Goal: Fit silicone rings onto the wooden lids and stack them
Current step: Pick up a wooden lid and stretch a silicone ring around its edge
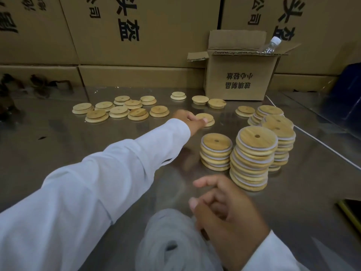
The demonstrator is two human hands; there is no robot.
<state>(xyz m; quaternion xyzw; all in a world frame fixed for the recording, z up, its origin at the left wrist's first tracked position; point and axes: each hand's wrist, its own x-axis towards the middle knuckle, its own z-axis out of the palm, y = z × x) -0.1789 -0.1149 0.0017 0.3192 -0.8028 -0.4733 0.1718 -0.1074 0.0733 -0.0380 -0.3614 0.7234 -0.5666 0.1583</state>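
Note:
My left hand (190,120) reaches far across the steel table and grips the near edge of a loose wooden lid (205,118), thumb on top. More bare lids (119,111) lie scattered at the back left. Stacks of ringed lids stand on the right: a short stack (215,151), a tall one (254,159), and others behind (279,133). My right hand (224,208) hovers with curled fingers at the edge of a pile of translucent silicone rings (170,241) at the bottom. Whether it pinches a ring is hidden.
A small open cardboard box (236,79) with a plastic bottle (270,45) in it stands at the back right. Large cartons (136,36) wall off the table's far side. A white cable (322,143) runs along the right, and a dark object (349,210) sits at the right edge.

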